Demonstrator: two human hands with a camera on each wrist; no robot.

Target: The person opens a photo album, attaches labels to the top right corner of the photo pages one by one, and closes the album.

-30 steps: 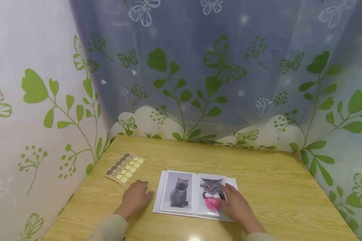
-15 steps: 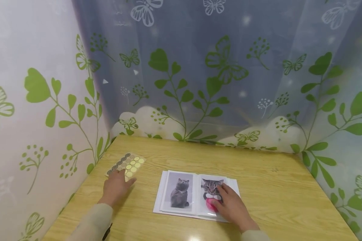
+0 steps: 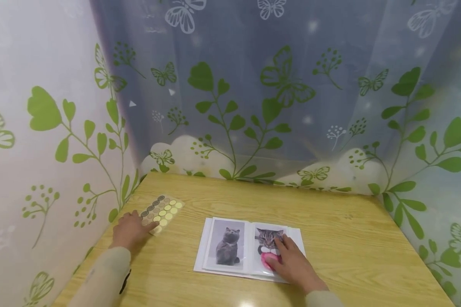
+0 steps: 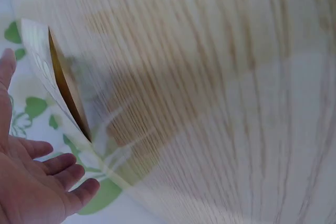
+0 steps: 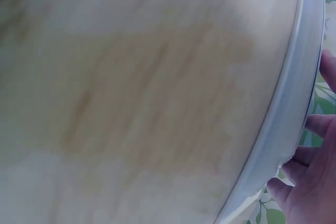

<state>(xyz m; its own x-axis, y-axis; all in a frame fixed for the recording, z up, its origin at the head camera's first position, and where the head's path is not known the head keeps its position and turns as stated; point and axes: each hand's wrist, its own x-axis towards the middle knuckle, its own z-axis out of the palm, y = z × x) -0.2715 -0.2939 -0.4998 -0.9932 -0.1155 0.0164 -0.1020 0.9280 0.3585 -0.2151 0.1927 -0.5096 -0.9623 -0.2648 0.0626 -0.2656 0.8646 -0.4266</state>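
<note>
At the left of the table, my left hand [image 3: 129, 231] reaches over the near left side of a sheet of round stickers [image 3: 170, 212], with dark, tan and yellow rows. In the left wrist view the fingers of that hand [image 4: 34, 187] are spread beside the sheet [image 4: 50, 69], which bows up from the wood; whether they touch it I cannot tell. A white photo album [image 3: 200, 251] lies spread at a two-page view. It shows a grey cat photo [image 3: 227, 245] and a tabby photo with a pink ball. My right hand [image 3: 295, 265] rests on the right page, covering part of it.
Both things lie on a wood-grain table [image 3: 261, 200]. A curtain [image 3: 238, 85] with green leaves and butterflies hangs along the back and both sides. Between the sticker sheet and the album runs a strip of bare wood [image 3: 184, 238].
My left hand has moved left from beside the album, across the sticker sheet's near end, to its left side. The right hand stays on the album page, shifted slightly left.
</note>
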